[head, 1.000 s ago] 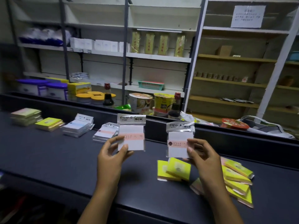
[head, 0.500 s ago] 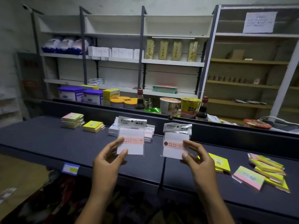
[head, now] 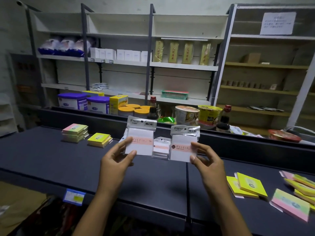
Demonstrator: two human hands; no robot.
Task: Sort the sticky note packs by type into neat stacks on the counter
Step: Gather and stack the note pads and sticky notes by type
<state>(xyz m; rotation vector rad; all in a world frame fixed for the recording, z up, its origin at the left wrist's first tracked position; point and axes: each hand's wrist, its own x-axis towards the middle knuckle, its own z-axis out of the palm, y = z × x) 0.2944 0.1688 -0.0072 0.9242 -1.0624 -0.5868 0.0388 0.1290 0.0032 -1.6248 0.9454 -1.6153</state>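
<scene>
White packs pinched in left hand and right hand — next, lay both squarely onto white stack.

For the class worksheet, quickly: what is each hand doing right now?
Left hand: pinching a white sticky note pack, held up.
Right hand: pinching another white pack, held up.
</scene>
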